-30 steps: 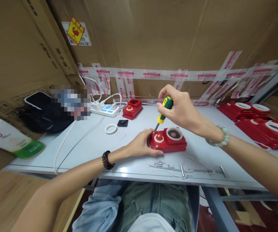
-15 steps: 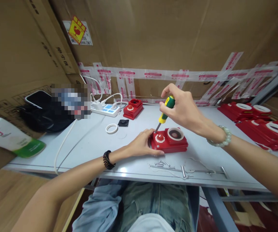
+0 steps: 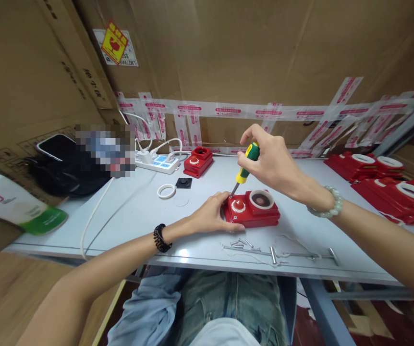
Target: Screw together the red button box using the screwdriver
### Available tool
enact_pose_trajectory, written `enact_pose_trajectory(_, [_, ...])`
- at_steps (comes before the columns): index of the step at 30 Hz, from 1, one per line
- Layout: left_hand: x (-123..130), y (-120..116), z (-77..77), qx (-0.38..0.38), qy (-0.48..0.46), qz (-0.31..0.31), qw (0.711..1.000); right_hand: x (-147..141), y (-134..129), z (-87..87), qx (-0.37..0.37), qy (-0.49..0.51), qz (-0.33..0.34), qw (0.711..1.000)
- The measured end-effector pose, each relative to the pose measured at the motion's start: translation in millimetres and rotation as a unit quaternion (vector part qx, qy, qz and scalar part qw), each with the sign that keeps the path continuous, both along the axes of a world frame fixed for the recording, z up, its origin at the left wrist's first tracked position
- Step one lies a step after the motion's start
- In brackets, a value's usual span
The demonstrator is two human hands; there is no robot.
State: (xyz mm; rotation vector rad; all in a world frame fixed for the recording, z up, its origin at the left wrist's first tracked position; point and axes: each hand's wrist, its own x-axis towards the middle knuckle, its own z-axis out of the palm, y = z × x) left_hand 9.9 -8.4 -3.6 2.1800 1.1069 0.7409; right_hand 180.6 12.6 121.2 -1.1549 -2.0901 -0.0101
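Left grip (image 3: 212, 215) clasps the red housing (image 3: 259, 219); right grip (image 3: 271, 157) holds a screwdriver (image 3: 242, 175) to it, likely screwing; next turn needs steady alignment.

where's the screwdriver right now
In the head view, the screwdriver is just right of centre, held in the right hand, its tip at the far-left corner of the red housing.

The right hand (image 3: 272, 157) grips a green-and-yellow screwdriver (image 3: 249, 161), its tip set at a corner of a red housing (image 3: 253, 218) that the left hand (image 3: 212, 214) holds on a white table (image 3: 135, 218). Loose screws (image 3: 239, 243) lie in front; a white ring (image 3: 166, 196) and a power strip (image 3: 162, 166) sit farther back.
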Motion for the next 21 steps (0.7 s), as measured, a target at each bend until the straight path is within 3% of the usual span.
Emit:
enact_pose_trajectory(5, [0,1,-1.4,0.007,0.002,-0.006,1.000,-6,-3,3.5,0.028,-0.090,-0.041,0.995])
enact_pose_trajectory(8, [0,1,-1.3,0.018,0.018,-0.003,1.000,-17,-6,11.6,0.064,-0.197,-0.100,0.973])
enact_pose_trajectory(11, [0,1,0.3,0.030,0.031,0.001,0.999,-27,-7,22.5,0.060,-0.269,-0.112,0.955])
enact_pose_trajectory(16, [1,-1,3.6,0.032,0.039,0.003,0.999,-31,-5,38.6,0.017,-0.338,-0.022,0.941])
enact_pose_trajectory(21, [0,-1,4.4,0.010,0.010,-0.010,1.000,-26,-11,55.4,-0.075,-0.380,0.113,0.915])
